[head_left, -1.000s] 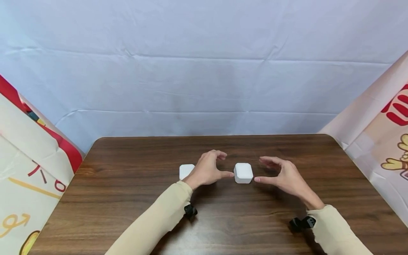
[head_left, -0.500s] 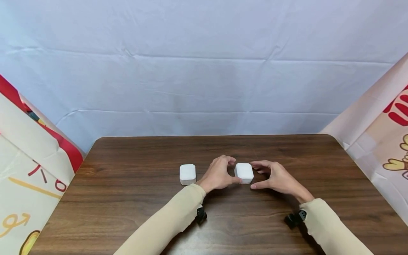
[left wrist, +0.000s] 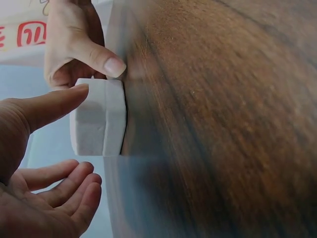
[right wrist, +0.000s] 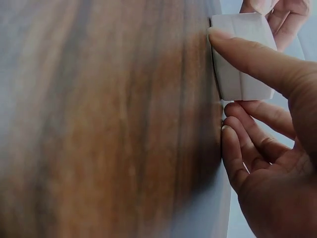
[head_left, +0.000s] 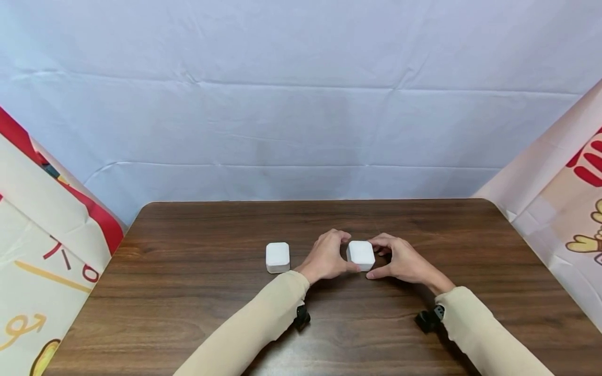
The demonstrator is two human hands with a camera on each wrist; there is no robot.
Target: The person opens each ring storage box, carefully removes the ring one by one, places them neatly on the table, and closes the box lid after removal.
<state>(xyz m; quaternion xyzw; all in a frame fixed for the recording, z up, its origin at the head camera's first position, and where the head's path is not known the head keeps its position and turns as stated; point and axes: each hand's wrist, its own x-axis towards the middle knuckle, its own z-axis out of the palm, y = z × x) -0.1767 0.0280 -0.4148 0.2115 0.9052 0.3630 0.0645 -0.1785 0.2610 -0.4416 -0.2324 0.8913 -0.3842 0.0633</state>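
Note:
A small white box (head_left: 361,254) with cut corners and a seam round its side stands on the dark wooden table between both hands. To its left is my left hand (head_left: 327,257), the thumb tip at the box's near side, the other fingers loosely bent. In the left wrist view those fingers (left wrist: 81,196) lie apart from the box (left wrist: 96,131). My right hand (head_left: 400,259) is at the right side; its thumb (right wrist: 247,54) lies across the near face in the right wrist view. Its fingertips are close to the box's side; whether they touch, I cannot tell.
A second white box (head_left: 277,257) of like shape stands to the left, just beyond the left wrist. The brown table (head_left: 197,292) ends at a pale hanging cloth (head_left: 291,130) behind. Printed cloths hang at both sides. Each sleeve carries a black wrist camera (head_left: 302,317).
Both hands have moved inward around the right-hand white box: the left hand went right, the right hand left. The other box, partly hidden before, now shows more fully. Neither box has visibly shifted.

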